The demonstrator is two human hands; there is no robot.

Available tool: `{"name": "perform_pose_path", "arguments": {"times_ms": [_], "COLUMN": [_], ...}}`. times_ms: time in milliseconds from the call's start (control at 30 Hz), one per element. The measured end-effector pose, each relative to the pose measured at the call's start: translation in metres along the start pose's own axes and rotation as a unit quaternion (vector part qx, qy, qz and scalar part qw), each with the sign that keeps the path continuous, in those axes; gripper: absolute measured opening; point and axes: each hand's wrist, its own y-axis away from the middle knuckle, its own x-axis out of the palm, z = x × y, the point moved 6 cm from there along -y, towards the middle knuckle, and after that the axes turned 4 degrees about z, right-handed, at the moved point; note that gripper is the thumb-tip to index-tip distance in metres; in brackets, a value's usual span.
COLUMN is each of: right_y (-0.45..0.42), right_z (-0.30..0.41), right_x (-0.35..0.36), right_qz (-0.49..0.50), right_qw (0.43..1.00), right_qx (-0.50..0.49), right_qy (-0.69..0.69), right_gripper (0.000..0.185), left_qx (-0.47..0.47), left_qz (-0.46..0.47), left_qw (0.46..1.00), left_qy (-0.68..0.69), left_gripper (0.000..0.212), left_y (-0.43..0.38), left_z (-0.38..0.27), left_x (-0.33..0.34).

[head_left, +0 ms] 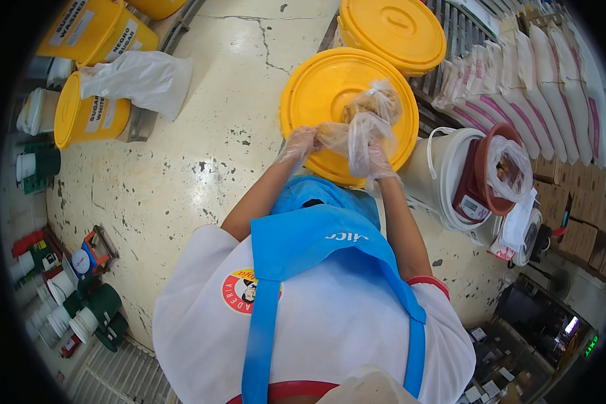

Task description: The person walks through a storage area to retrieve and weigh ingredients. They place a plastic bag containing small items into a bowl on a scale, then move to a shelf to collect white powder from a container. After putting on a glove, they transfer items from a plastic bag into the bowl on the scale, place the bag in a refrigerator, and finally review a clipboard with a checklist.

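Observation:
A clear plastic bag (361, 136) is stretched between my hands, low over the yellow lid (328, 81) of a large tub. My left hand (299, 142), in a thin clear glove, pinches the twisted end on the left. My right hand (377, 160), gloved the same way, grips the loose folds on the right. Just beyond, on the lid, lies a knotted clear bag (388, 103) with light brown, lumpy contents. Folds of plastic overlap there, so I cannot tell whether the brown part at its left belongs to the same bag.
Another yellow-lidded tub (394, 30) stands behind. At right, a white bucket (442, 166) bears a red digital scale (469, 204) with a brown bowl (485, 166). Stacked sacks (530, 96) lie beyond. Labelled yellow tubs (101, 116) and a white bag (146, 78) are at left.

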Motion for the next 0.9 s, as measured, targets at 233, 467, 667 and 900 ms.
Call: {"name": "perform_pose_path", "arguments": {"times_ms": [233,467,667,900], "right_y": [-0.004,-0.005,-0.011,-0.011], "right_z": [0.004,0.011,0.014,0.013], "right_x": [0.014,0.02,0.019,0.02], "right_qz": [-0.107,-0.155,-0.143,-0.134], "right_qw": [0.985,0.966,0.965,0.968], "right_qx": [0.019,0.05,0.074,0.094], "right_qy": [0.134,0.199,0.207,0.191], "right_gripper": [0.025,0.025,0.024,0.024], "left_qx": [0.036,-0.012,0.083,0.242], "left_qz": [-0.043,0.052,0.032,-0.044], "left_qw": [0.985,0.976,0.951,0.932], "left_qy": [-0.164,-0.214,-0.295,-0.268], "left_gripper": [0.032,0.032,0.035,0.042], "left_y": [0.008,0.014,0.014,0.007], "left_z": [-0.011,-0.018,-0.019,-0.027], "left_x": [0.012,0.018,0.027,0.012]}}
